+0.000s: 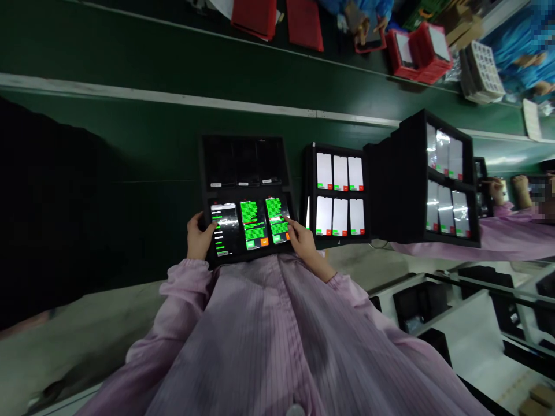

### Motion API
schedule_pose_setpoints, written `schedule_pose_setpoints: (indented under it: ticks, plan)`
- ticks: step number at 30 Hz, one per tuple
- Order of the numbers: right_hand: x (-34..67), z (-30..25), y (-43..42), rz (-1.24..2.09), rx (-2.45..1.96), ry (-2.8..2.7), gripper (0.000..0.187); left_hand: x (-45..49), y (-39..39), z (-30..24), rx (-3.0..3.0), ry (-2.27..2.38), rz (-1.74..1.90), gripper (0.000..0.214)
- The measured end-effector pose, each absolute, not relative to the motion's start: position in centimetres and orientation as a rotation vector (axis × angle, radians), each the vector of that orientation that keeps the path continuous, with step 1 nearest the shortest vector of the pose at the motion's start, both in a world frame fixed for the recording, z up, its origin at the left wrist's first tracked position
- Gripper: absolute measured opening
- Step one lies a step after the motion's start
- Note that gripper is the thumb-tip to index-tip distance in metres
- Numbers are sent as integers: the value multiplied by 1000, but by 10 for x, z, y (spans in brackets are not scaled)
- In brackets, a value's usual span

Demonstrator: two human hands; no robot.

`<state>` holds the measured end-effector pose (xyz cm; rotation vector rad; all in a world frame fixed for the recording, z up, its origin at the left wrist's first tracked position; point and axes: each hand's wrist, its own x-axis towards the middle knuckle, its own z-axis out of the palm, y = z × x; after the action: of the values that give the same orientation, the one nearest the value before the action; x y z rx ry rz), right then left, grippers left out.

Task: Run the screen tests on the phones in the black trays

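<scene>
A black foam tray (203, 173) lies in front of me with a near row of three lit phones and a far row of dark ones. My left hand (198, 236) grips the tray's near left corner, its thumb on the left phone (224, 226). My right hand (303, 241) rests at the near right corner, a finger touching the right phone (277, 219), whose screen shows green text. The middle phone (254, 224) shows green text too.
A second black tray (309, 196) with white-lit phones lies to the right. Further right stands a stack of black trays (390, 190) with phones on top. A green conveyor belt (130, 63) runs beyond, with red trays (255, 17) and other workers' hands.
</scene>
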<state>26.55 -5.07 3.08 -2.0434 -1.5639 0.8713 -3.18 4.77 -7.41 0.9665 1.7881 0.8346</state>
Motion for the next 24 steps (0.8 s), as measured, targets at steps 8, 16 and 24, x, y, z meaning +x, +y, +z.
schedule_pose_setpoints:
  ticks: [8, 16, 24]
  plan:
    - [270, 31, -58, 872, -2082, -1586, 43, -30, 37, -64, 982, 1775, 864, 44]
    - [256, 48, -67, 1044, -2096, -2102, 43, -41, -10, -66, 1198, 1755, 821, 55]
    - [248, 58, -62, 1068, -2131, -2280, 42, -56, -26, -67, 1231, 1714, 742, 46]
